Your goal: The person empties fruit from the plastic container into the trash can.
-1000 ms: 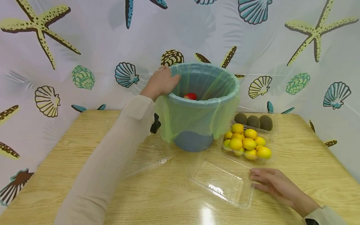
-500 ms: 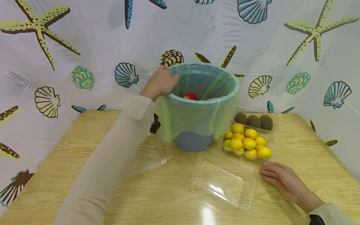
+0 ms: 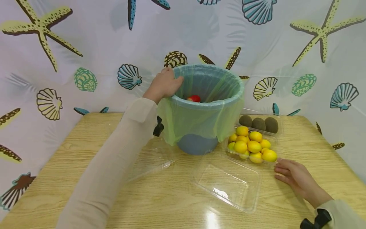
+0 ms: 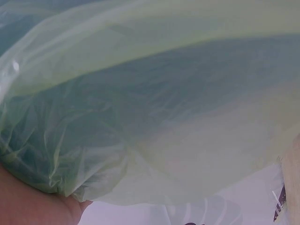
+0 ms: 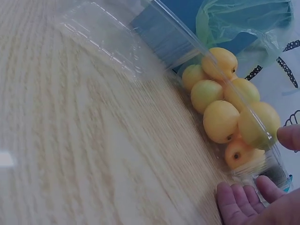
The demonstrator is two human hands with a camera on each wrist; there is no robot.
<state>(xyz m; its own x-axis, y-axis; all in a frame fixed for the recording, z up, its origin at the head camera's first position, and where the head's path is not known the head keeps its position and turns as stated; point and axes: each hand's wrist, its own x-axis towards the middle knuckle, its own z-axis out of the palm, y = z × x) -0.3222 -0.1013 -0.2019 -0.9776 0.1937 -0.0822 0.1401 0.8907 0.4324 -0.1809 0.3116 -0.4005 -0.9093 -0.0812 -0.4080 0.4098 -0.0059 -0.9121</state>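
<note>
In the head view my left hand (image 3: 165,83) grips the left rim of a blue bin (image 3: 197,144) lined with a thin yellow-green bag (image 3: 194,122). Its outer fingers are partly hidden. Inside the bin, one red item (image 3: 194,98) shows. My right hand (image 3: 297,179) is by the near right corner of a clear plastic box (image 3: 274,140) of small yellow fruits (image 3: 254,146). The right wrist view has its fingers (image 5: 236,199) and thumb spread at the end of that box, fingertips right at its wall. They hold nothing.
A clear, empty plastic tray (image 3: 228,184) lies in front of the bin, and another clear container (image 3: 151,163) lies beside my left sleeve. Behind the yellow fruits stands a box with 3 brown, round fruits (image 3: 258,124). A shell-patterned curtain (image 3: 100,47) backs the wooden table (image 3: 160,203).
My right hand has moved from the empty tray's right edge rightward and away from me to the corner of the yellow fruit box. The left hand has stayed on the bin rim.
</note>
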